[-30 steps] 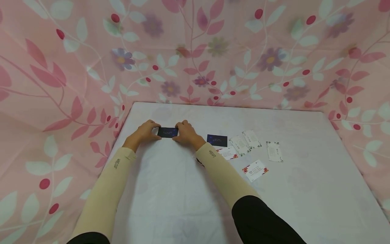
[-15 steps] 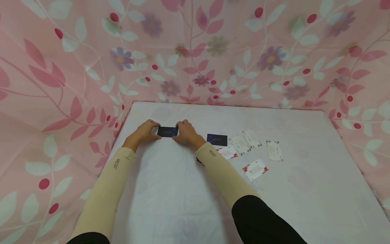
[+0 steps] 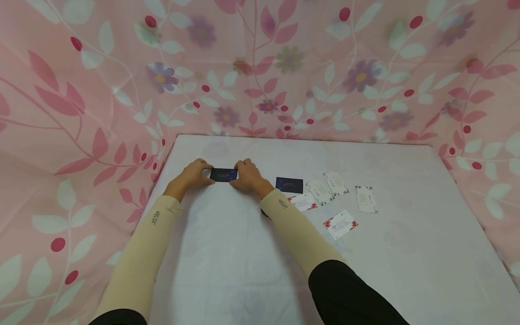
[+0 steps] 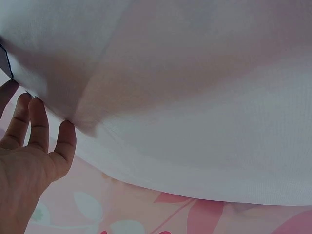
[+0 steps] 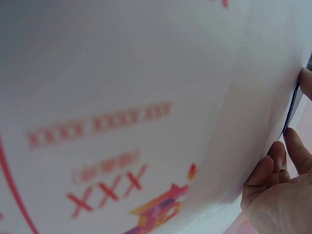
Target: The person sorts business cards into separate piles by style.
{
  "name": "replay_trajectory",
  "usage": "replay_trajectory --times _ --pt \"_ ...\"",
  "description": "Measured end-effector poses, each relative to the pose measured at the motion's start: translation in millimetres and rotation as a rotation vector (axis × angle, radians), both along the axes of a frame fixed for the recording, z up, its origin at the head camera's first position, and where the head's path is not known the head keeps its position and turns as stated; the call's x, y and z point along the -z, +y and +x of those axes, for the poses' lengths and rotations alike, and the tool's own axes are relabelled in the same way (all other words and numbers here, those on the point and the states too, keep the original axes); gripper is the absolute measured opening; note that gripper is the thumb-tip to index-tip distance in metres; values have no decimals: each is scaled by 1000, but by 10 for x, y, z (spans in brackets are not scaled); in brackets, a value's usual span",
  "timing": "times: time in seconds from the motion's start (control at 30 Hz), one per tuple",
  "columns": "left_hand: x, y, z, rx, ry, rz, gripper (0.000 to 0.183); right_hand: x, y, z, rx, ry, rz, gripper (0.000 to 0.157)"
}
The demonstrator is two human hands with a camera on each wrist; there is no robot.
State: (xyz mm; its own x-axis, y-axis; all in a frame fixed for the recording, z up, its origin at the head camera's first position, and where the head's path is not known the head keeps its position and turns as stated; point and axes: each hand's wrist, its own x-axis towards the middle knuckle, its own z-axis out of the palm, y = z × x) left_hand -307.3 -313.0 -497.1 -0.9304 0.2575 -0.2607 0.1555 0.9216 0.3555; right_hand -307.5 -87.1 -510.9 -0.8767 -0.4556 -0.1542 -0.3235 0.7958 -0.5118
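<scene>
A dark blue business card [image 3: 223, 175] with small pale print lies face up near the far left part of the table, its long side running left to right. My left hand [image 3: 192, 175] holds its left end between thumb and fingers. At the other end, my right hand [image 3: 249, 177] grips the right corners the same way. The left wrist view catches a corner of the card [image 4: 5, 63] by the fingertips, the other fingers touching the white cloth. From the right wrist, the card [image 5: 291, 111] shows as a thin dark edge at the fingers.
Right of my hands lies a second dark blue card [image 3: 289, 185]. Near it are white cards with red flowers [image 3: 340, 224] and white cards with leafy borders [image 3: 366, 199], two of them overlapping. A white cloth covers the table [image 3: 227, 253]; a pink floral curtain [image 3: 260, 67] stands behind.
</scene>
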Motion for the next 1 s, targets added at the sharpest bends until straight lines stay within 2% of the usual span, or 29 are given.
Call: replay_trajectory --times 0.4,0.63,1.0 --pt "8 -10 12 -8 3 18 66 23 -1 2 16 -8 -12 59" --pt "19 -4 -8 19 32 40 64 23 5 2 36 -15 -13 60" --pt "20 29 20 4 29 19 67 54 2 8 55 -28 6 64"
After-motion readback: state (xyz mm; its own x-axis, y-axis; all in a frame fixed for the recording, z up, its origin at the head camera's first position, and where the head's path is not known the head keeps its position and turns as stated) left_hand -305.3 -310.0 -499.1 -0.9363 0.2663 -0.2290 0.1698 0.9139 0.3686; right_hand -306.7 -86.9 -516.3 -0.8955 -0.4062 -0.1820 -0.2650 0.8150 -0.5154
